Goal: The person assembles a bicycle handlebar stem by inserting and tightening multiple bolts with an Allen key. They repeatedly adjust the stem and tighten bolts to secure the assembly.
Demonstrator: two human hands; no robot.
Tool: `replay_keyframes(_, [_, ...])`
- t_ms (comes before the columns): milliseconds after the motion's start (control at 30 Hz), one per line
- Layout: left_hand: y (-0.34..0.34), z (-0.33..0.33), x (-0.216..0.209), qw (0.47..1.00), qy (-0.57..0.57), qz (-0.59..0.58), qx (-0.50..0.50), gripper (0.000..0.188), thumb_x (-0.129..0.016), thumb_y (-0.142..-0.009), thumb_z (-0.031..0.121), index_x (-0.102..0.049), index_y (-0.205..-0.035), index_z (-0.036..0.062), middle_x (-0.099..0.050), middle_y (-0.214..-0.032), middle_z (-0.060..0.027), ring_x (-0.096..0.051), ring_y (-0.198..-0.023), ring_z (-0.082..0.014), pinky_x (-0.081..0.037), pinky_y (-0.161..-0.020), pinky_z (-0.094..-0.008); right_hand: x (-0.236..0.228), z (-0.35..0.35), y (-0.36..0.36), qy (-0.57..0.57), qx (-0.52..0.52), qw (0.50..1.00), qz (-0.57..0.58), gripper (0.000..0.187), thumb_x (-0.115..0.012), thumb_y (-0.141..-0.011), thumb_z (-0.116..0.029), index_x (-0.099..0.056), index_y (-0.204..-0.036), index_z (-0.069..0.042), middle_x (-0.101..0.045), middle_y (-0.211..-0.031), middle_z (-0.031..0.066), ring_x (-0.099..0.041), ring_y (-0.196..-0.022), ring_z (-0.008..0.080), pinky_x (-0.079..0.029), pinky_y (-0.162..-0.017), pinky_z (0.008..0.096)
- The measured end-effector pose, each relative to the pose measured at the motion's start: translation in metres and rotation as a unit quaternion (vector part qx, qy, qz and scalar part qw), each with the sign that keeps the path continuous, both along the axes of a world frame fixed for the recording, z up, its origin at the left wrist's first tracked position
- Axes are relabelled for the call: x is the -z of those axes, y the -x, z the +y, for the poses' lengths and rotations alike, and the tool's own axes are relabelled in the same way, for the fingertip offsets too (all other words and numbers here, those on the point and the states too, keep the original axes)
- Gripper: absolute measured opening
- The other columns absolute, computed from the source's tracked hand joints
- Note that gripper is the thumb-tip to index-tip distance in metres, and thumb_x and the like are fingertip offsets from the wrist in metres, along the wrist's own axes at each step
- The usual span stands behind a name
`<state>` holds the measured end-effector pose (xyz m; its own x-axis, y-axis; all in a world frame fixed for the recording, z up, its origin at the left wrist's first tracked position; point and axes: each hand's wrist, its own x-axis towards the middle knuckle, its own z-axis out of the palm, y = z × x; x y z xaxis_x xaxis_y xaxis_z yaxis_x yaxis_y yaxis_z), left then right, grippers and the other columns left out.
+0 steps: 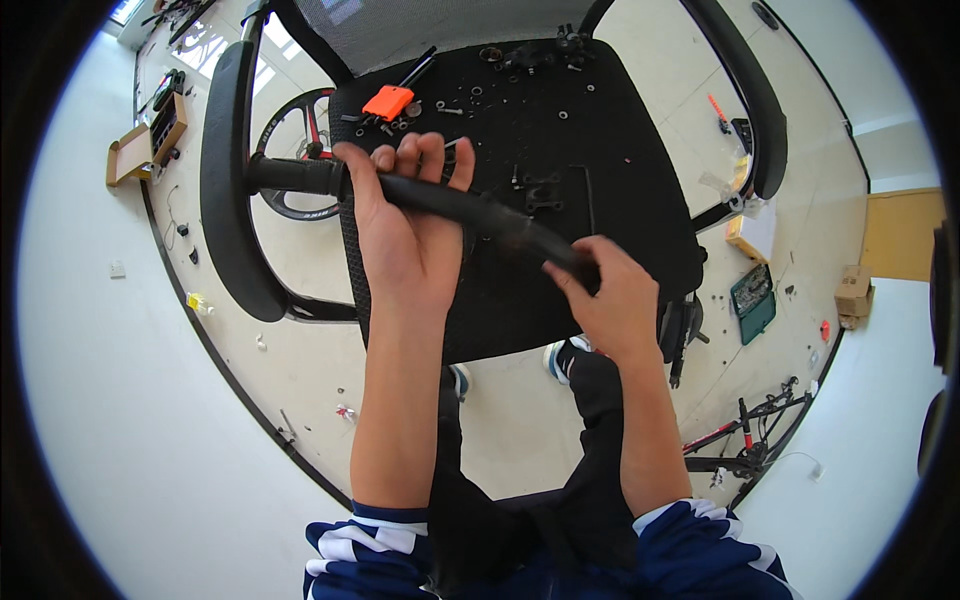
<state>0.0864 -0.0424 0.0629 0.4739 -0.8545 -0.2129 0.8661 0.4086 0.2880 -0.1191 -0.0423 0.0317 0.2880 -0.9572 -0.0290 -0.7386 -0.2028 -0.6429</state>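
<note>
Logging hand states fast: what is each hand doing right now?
Left hand: closed around the black handlebar, near its rubber grip end.
Right hand: closed on the handlebar's other end.

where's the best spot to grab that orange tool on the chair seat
Take the orange tool across its short sides, coming straight down from above. It lies flat near the back left of the black chair seat, a compact blocky body, so a top pinch fits. Small bolts and washers lie close on its right; the left side looks clearer. Both hands, left and right, grip the black handlebar.
</note>
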Motion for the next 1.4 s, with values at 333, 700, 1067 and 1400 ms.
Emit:
replay_keyframes(333, [0.031,-0.01,-0.051,0.93,0.061,-0.357,0.057,0.063,-0.037,-0.108,0.046,-0.035,-0.15,-0.0008,-0.057,-0.135,-0.0227,-0.053,-0.13,-0.0352,-0.041,-0.112,-0.053,0.011,-0.028,0.04,0.223,0.141,0.961,-0.086,0.04,-0.076,-0.091,-0.04,-0.056,-0.086,-0.006,-0.056,-0.06,0.0057,-0.055,-0.049,0.022,-0.041,-0.048,0.0307])
replay_keyframes(700, [0.032,0.029,0.024,0.742,-0.083,-0.625,0.229,0.034,-0.056,-0.101,0.02,-0.064,-0.125,-0.0029,-0.072,-0.111,-0.0151,-0.068,-0.106,-0.0218,-0.05,-0.096,-0.0331,0.003,0.015,0.273,0.049,0.236,0.763,-0.6,0.04,-0.045,-0.104,-0.021,-0.036,-0.065,-0.016,-0.027,-0.048,-0.0019,-0.026,-0.04,0.0109,-0.032,-0.046,0.03])
replay_keyframes(1067, [0.039,0.018,0.057,0.67,-0.136,-0.694,0.226,0.028,-0.057,-0.103,0.019,-0.069,-0.117,-0.002,-0.073,-0.103,-0.0125,-0.07,-0.094,-0.0184,-0.054,-0.087,-0.0301,0.322,0.109,0.269,-0.469,0.406,0.783,-0.042,0.03,-0.075,-0.08,-0.016,-0.053,-0.066,0.0,-0.052,-0.054,0.0096,-0.052,-0.041,0.0206,-0.045,-0.039,0.0385])
replay_keyframes(1400, [0.062,0.004,0.058,0.592,-0.165,-0.76,0.209,0.018,-0.064,-0.098,0.007,-0.069,-0.111,-0.0033,-0.074,-0.096,-0.0102,-0.069,-0.089,-0.0136,-0.053,-0.083,-0.0265,0.377,0.113,0.295,-0.287,0.357,0.886,0.079,0.031,-0.073,-0.079,-0.019,-0.069,-0.097,0.006,-0.07,-0.082,0.0166,-0.072,-0.078,0.021,-0.057,-0.068,0.0353])
